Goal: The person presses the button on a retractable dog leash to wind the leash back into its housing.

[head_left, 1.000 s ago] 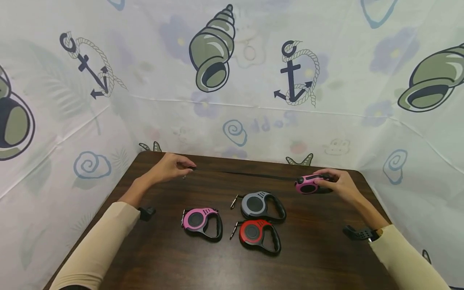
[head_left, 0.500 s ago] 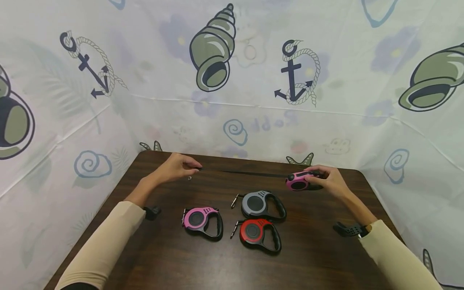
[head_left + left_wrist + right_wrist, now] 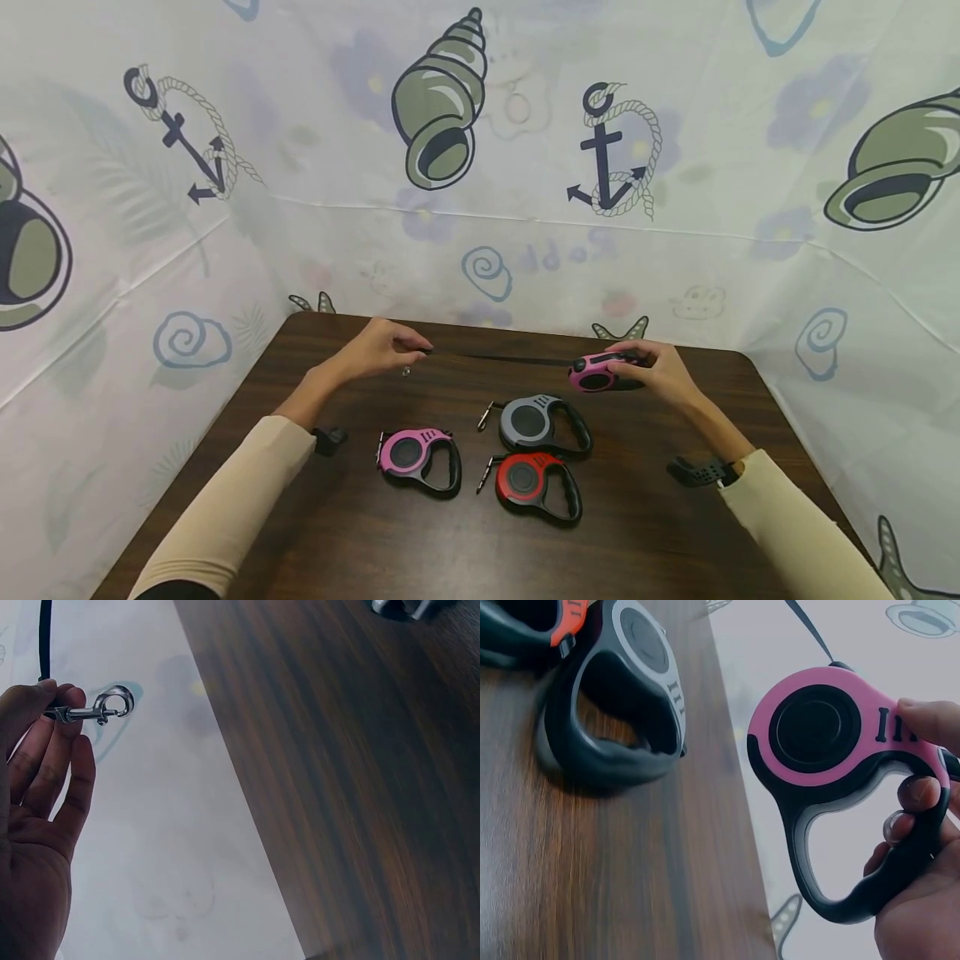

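Note:
My right hand (image 3: 660, 371) grips a pink and black retractable dog leash (image 3: 806, 784); its fingers pass through the handle loop and the thumb lies on the pink casing. From that leash a black cord (image 3: 502, 358) stretches across to my left hand (image 3: 378, 346). In the left wrist view, thumb and fingertips pinch the cord's end beside a silver snap hook (image 3: 97, 709), which sticks out past the fingers. Both hands are raised over the far part of the table.
On the dark wooden table (image 3: 337, 533) lie a second pink leash (image 3: 406, 454), a grey leash (image 3: 527, 422) and a red leash (image 3: 522, 479), with their handles to the right. A patterned white cloth (image 3: 525, 242) hangs behind the table and at both sides.
Both hands have come closer together, the left moving right and the right moving left with the pink leash. The stretch of cord between them is shorter. The leashes on the table stay put.

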`<state>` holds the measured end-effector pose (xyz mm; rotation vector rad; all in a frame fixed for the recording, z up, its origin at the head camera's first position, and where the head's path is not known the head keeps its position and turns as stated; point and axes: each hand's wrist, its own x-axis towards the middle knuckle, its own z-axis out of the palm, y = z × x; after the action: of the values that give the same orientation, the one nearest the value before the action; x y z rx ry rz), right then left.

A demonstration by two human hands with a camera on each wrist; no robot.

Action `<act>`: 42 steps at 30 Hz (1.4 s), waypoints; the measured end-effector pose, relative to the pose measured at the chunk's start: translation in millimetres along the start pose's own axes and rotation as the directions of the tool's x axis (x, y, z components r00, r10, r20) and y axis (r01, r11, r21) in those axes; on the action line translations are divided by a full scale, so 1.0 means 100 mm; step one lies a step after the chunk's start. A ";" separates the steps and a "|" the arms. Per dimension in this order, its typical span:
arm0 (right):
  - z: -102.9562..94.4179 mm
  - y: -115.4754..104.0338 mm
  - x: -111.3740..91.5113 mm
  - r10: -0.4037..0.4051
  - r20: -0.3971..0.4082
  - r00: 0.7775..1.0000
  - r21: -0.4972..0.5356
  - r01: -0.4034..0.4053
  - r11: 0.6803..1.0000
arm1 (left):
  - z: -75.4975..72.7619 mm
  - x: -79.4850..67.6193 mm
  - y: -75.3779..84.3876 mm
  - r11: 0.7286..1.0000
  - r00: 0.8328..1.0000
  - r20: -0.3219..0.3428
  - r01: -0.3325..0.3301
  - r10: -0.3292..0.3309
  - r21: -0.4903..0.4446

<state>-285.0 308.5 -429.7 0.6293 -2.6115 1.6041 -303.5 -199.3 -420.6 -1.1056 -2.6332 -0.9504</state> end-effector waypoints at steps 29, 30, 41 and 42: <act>0.43 -0.18 0.17 -0.058 0.037 0.998 0.039 0.056 0.998 | 0.22 0.24 0.19 0.994 0.999 0.046 -0.007 0.012 -0.108; 0.45 -0.19 0.18 -0.062 0.037 0.997 0.039 0.061 0.997 | 0.23 0.25 0.19 0.994 0.999 0.048 -0.008 0.013 -0.110; 0.62 -0.18 0.28 -0.062 0.046 0.997 0.094 0.057 0.994 | 0.34 0.34 0.21 0.993 0.998 0.064 -0.010 0.017 -0.114; 0.63 -0.18 0.29 -0.062 0.049 0.997 0.099 0.057 0.993 | 0.35 0.35 0.22 0.993 0.998 0.066 -0.012 0.020 -0.117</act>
<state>-293.2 237.5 -437.8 0.7568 -2.5356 1.7291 -309.5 -146.3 -425.2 -1.2031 -2.6467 -1.0947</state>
